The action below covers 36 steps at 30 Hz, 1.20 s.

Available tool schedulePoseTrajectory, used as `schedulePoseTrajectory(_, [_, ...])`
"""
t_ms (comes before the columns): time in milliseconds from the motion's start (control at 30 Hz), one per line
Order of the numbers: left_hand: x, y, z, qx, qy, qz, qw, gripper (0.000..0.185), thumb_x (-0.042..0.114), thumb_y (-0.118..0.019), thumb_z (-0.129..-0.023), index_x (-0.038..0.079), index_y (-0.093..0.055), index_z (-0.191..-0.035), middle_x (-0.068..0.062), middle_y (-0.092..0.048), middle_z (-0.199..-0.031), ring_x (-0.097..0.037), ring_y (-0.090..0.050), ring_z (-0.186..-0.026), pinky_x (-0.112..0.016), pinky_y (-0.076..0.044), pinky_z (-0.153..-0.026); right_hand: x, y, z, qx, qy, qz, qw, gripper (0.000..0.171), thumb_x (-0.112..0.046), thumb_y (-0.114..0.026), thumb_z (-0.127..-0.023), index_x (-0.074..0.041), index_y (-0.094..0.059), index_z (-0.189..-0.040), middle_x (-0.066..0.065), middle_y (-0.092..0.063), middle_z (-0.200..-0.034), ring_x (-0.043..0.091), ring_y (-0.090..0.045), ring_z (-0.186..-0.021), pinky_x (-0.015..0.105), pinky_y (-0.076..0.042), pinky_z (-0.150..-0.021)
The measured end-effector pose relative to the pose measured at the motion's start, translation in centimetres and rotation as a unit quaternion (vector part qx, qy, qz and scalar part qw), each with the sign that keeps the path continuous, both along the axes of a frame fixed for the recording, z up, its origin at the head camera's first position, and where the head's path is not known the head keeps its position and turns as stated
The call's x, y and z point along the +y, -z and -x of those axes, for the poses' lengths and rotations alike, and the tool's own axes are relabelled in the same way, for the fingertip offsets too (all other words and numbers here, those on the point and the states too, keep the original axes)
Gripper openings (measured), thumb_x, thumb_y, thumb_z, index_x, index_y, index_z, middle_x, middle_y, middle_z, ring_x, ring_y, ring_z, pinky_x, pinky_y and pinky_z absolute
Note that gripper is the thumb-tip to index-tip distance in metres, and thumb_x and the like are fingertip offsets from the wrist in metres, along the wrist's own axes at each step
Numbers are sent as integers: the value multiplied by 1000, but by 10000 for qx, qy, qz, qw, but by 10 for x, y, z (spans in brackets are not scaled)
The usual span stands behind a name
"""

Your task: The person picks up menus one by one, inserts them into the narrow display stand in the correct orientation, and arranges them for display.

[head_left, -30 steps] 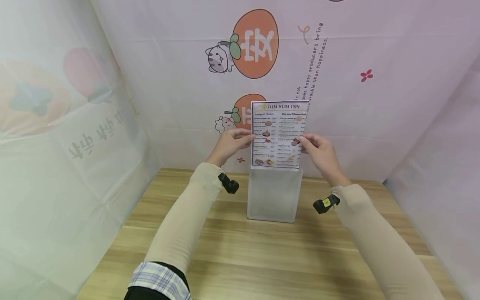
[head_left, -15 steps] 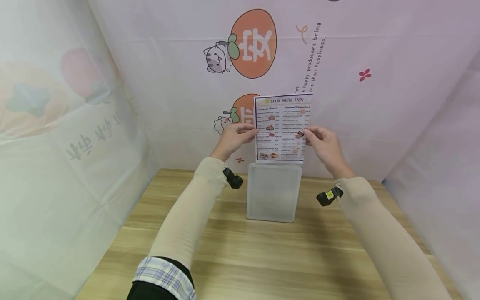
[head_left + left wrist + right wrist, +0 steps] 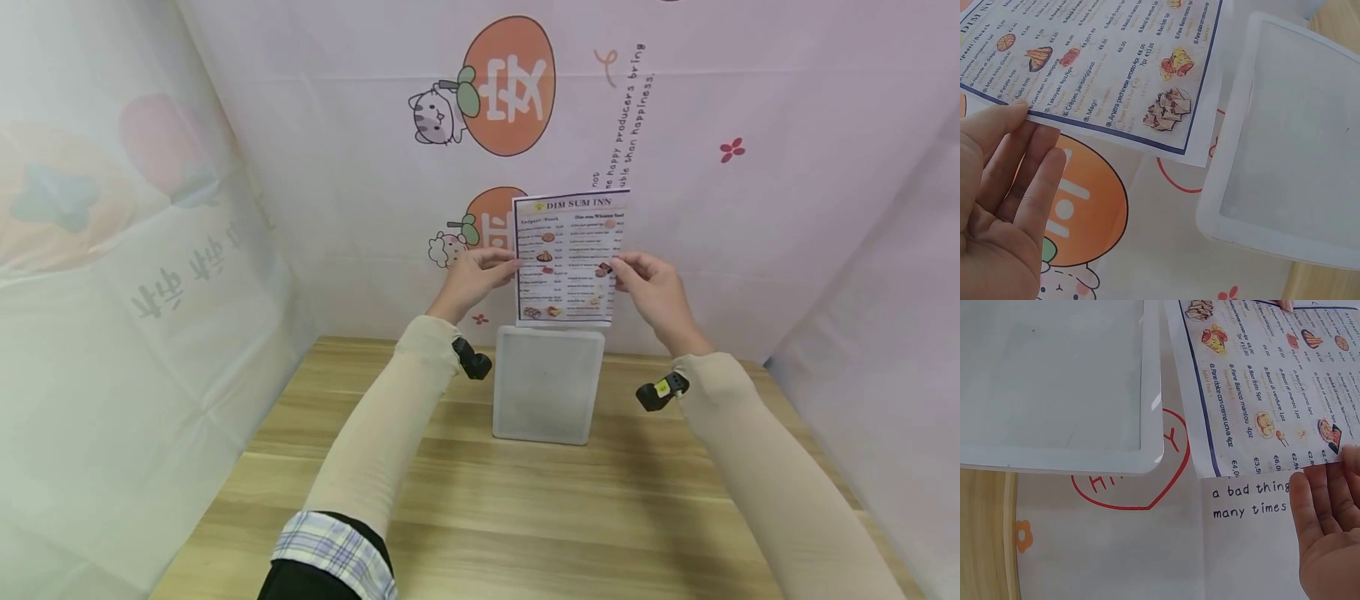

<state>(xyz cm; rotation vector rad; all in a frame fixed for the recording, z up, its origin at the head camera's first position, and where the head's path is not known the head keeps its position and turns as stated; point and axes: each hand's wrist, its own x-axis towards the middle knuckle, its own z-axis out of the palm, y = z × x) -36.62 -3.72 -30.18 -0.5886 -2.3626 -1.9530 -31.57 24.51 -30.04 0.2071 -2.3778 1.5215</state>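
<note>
Above the frosted white plastic stand (image 3: 548,383), a printed paper menu sheet headed DIM SUM INN (image 3: 570,258) is held upright in the air by both hands. The left hand (image 3: 472,279) is seen pinching the sheet's left edge, thumb on the printed face and fingers (image 3: 1035,181) extended behind it. The right hand (image 3: 651,287) pinches the right edge in the same manner at about mid-height; in the right wrist view its fingers (image 3: 1325,500) lie straight behind the paper.

The sheet is clear of the stand: its lower edge sits just above the stand's top rim, with a narrow gap visible between them. A two-sided grip of this kind is judged to keep the thin paper flat and square to the slot beneath it. Whether the stand's top is open cannot be told from the views.

The stand rests upright on a light wood-grain surface (image 3: 525,500), toward its back edge and between the two forearms. Beige sleeves (image 3: 375,442) cover both arms, and a small black wrist camera (image 3: 472,360) is noted on each.

The surface is enclosed on three sides by a pale pink printed cloth backdrop (image 3: 750,208) bearing orange fruit motifs (image 3: 510,87), cartoon cats, a red flower and lines of English text.
</note>
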Motion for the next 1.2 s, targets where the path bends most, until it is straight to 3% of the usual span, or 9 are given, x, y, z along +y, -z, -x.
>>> schedulePoseTrajectory(300, [3, 4, 3, 2, 57, -119, 9999, 31, 28, -73, -94, 8, -73, -117, -4, -72, -117, -18, -70, -104, -25, -55, -89, 2, 0, -1, -74, -20, 22, 10000, 49, -44, -55, -102, -3, -60, -130, 11, -63, -124, 19, -61, -106, 39, -49, -101])
schedulePoseTrajectory(600, [5, 2, 2, 188, -40, 154, 9997, 33, 32, -72, -94, 11, -72, -119, -2, -72, -117, -13, -71, -100, -24, -55, -89, 6, -1, 1, -118, 45, -30, 9999, 52, -46, -55, -102, -4, -60, -131, 10, -63, -124, 19, -62, -105, 40, -49, -101])
schedulePoseTrajectory(1200, [1, 6, 2, 45, 17, 50, 10000, 32, 29, -73, -94, 9, -72, -119, -4, -70, -121, -16, -70, -104, -25, -55, -90, 5, 4, 1, -105, -57, -56, 9999, 48, -44, -56, -102, -5, -61, -130, 11, -64, -124, 21, -62, -105, 44, -47, -103])
